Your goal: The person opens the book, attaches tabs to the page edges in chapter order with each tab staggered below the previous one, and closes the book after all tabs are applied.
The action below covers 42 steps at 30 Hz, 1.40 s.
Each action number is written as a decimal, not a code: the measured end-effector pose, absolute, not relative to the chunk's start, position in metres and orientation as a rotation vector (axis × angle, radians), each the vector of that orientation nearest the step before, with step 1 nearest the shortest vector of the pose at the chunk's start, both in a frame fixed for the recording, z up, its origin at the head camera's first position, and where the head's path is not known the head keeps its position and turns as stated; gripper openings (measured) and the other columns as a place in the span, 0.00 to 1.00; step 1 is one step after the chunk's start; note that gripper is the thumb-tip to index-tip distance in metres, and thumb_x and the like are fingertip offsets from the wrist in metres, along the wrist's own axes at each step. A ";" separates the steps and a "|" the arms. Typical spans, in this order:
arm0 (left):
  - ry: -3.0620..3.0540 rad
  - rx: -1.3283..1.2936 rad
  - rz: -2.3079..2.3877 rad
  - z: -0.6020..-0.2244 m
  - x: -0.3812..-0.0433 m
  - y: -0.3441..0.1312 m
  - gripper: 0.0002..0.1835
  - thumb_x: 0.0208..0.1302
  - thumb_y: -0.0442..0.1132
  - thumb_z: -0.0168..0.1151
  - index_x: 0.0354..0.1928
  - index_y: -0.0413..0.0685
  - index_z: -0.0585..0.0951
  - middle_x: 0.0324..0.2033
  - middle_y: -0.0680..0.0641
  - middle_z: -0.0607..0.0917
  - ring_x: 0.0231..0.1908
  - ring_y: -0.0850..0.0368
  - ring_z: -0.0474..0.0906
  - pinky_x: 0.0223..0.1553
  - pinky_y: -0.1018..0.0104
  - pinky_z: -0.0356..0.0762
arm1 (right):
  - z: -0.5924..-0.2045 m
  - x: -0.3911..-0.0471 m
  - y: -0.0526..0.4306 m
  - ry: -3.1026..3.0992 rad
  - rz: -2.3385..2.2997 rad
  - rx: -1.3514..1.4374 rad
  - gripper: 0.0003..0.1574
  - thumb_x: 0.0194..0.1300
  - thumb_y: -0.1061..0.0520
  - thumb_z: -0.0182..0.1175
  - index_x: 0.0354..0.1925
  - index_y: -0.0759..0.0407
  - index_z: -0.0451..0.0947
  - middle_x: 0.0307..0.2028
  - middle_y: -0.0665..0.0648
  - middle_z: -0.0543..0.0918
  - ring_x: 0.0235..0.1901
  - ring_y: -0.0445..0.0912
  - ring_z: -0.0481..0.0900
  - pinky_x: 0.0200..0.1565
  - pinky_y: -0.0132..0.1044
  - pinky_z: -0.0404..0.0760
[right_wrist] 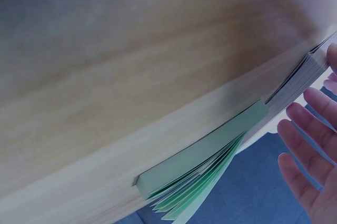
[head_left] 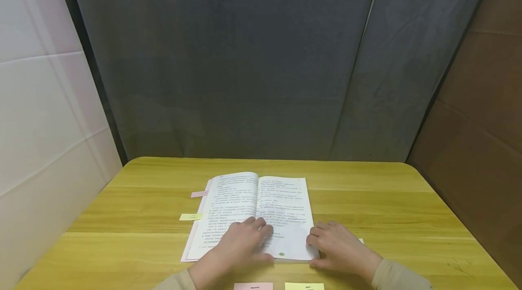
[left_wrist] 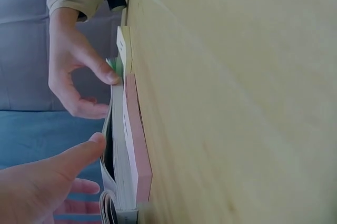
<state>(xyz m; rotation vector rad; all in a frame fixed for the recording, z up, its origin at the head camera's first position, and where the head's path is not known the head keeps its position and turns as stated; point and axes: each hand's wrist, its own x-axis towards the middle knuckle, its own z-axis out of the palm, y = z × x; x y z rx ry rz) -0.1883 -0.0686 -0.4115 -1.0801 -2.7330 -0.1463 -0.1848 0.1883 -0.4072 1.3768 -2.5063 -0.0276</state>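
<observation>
An open book [head_left: 281,195] with printed pages lies on the wooden table. A pink tab [head_left: 199,194] and a yellow tab [head_left: 190,217] stick out past its left edge. My left hand [head_left: 244,242] rests over the lower middle of the spread, fingers on the pages near the fold. At the lower right edge of the book, my right hand [head_left: 336,244] touches the page with loosely bent fingers. In the left wrist view, the right thumb is by the book's corner, apart from the fingertips. Relaxed, spread fingers [right_wrist: 310,139] show in the right wrist view.
A pink sticky-note pad [head_left: 253,286] and a yellow one [head_left: 304,286] lie in front of the book. Beside the book's right side is a green pad [right_wrist: 205,150] with fanned sheets, mostly hidden by the right hand in the head view. A grey curtain [head_left: 244,63] hangs behind the table.
</observation>
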 end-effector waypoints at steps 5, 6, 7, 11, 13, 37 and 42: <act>-2.747 -1.067 -0.194 -0.410 -0.190 -0.072 0.31 0.40 0.67 0.59 0.43 0.53 0.77 0.35 0.56 0.75 0.32 0.61 0.70 0.18 0.70 0.65 | -0.408 -0.185 0.189 -2.502 -0.032 1.377 0.19 0.44 0.39 0.63 0.26 0.51 0.72 0.22 0.40 0.64 0.23 0.37 0.61 0.26 0.30 0.64; -2.742 -1.065 -0.201 -0.410 -0.190 -0.072 0.32 0.40 0.67 0.59 0.43 0.53 0.77 0.36 0.56 0.75 0.32 0.60 0.71 0.18 0.70 0.66 | -0.408 -0.185 0.189 -2.505 -0.033 1.376 0.19 0.44 0.39 0.62 0.26 0.51 0.72 0.22 0.40 0.65 0.23 0.36 0.61 0.26 0.30 0.64; -2.737 -1.062 -0.209 -0.410 -0.190 -0.073 0.32 0.40 0.66 0.59 0.44 0.53 0.77 0.36 0.56 0.75 0.33 0.60 0.71 0.18 0.69 0.66 | -0.408 -0.185 0.189 -2.509 -0.033 1.377 0.20 0.44 0.39 0.62 0.26 0.51 0.72 0.22 0.40 0.65 0.23 0.36 0.61 0.26 0.30 0.64; -2.709 -1.057 -0.233 -0.410 -0.190 -0.076 0.32 0.39 0.66 0.60 0.43 0.53 0.77 0.37 0.56 0.76 0.35 0.59 0.73 0.19 0.67 0.70 | -0.409 -0.185 0.189 -2.502 -0.039 1.376 0.20 0.44 0.38 0.62 0.26 0.50 0.72 0.23 0.41 0.66 0.24 0.37 0.63 0.27 0.31 0.65; -2.698 -1.055 -0.248 -0.410 -0.190 -0.077 0.32 0.38 0.67 0.60 0.43 0.52 0.78 0.38 0.56 0.76 0.36 0.59 0.73 0.20 0.66 0.71 | -0.409 -0.185 0.190 -2.490 -0.041 1.375 0.21 0.43 0.38 0.62 0.26 0.51 0.72 0.23 0.41 0.66 0.24 0.37 0.63 0.28 0.32 0.67; -2.409 -1.143 -0.333 -0.405 -0.185 -0.100 0.26 0.43 0.52 0.65 0.47 0.52 0.75 0.43 0.54 0.75 0.42 0.59 0.72 0.34 0.63 0.73 | -0.411 -0.184 0.190 -2.471 -0.030 1.359 0.22 0.41 0.37 0.63 0.27 0.51 0.72 0.23 0.41 0.66 0.23 0.37 0.62 0.25 0.30 0.65; -2.289 -1.230 -0.281 -0.401 -0.182 -0.097 0.29 0.40 0.38 0.60 0.52 0.51 0.72 0.50 0.50 0.72 0.48 0.56 0.69 0.43 0.60 0.70 | -0.408 -0.184 0.190 -2.469 -0.075 1.354 0.23 0.42 0.36 0.62 0.26 0.51 0.72 0.22 0.41 0.65 0.23 0.37 0.62 0.24 0.30 0.64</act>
